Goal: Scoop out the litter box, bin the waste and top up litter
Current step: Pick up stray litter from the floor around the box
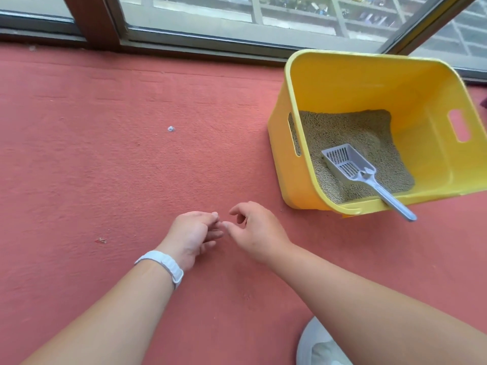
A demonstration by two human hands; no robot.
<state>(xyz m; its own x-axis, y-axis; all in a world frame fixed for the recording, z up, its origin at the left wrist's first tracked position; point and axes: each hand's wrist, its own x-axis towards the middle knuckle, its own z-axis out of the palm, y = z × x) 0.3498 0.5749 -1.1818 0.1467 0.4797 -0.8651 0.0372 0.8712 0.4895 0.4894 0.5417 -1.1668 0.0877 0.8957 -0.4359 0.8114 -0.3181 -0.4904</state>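
A yellow plastic litter box stands on the red floor at the right, by the window. Tan litter pellets cover its bottom. A grey slotted scoop lies on the litter, its handle sticking out over the box's near rim. My left hand and my right hand hover close together over the floor, left of the box, fingertips nearly touching. Both have loosely curled fingers and I see nothing held in either. A white band is on my left wrist.
A window frame runs along the far edge of the floor. A small grey fluff and a bit of red debris lie on the floor. A grey round object shows at the bottom edge.
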